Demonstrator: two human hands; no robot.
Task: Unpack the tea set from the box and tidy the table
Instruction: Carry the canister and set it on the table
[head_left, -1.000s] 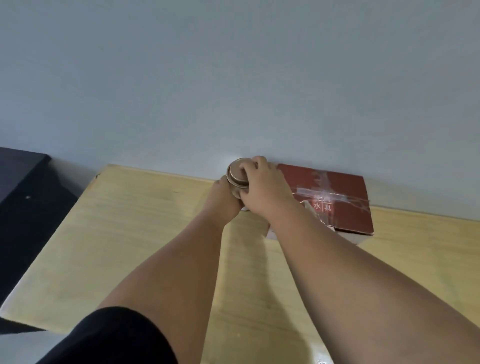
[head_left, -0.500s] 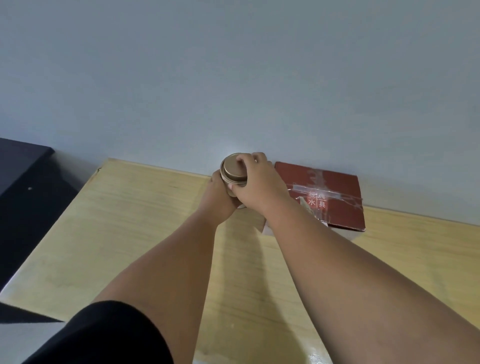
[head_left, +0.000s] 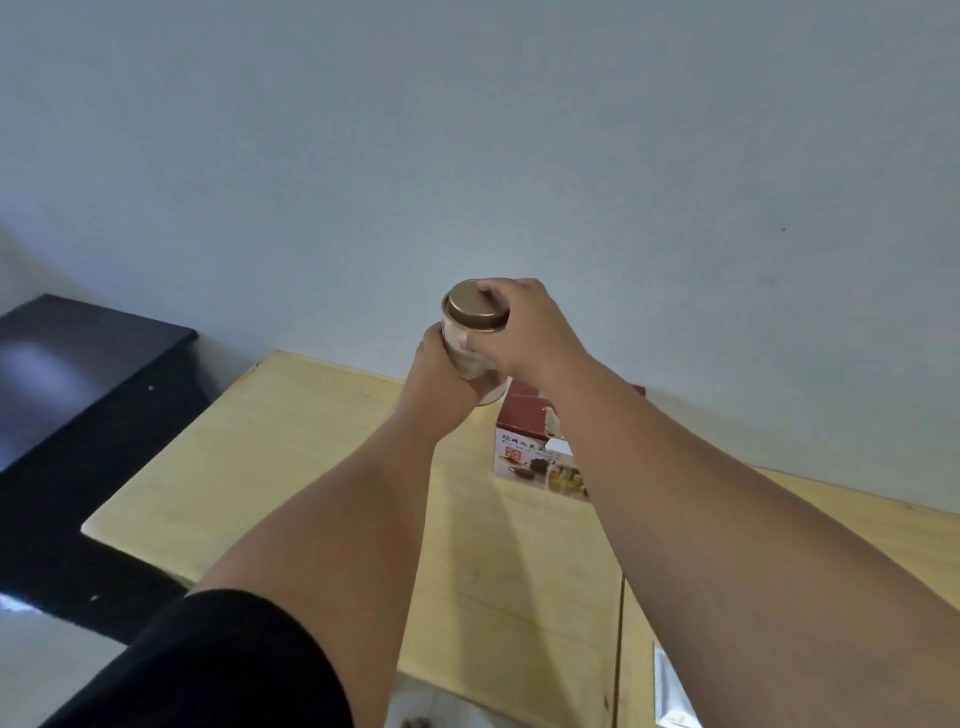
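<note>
Tin (head_left: 469, 326), one, in left hand (head_left: 440, 385) and right hand (head_left: 531, 332); box (head_left: 522, 453), one.

Bare wood runs across the pale wooden table (head_left: 291, 467) from its left edge to the red-topped cardboard box with a white printed front (head_left: 522, 454), which stands at the far side close to the grey-blue wall (head_left: 467, 130) and blocks the way there. Above the far edge the left hand (head_left: 441, 384) and right hand (head_left: 535, 338) grip a round metal tin with a gold lid (head_left: 470, 317), and both forearms span the middle of the tabletop. A low black cabinet (head_left: 78, 364) bounds the table's left side.
</note>
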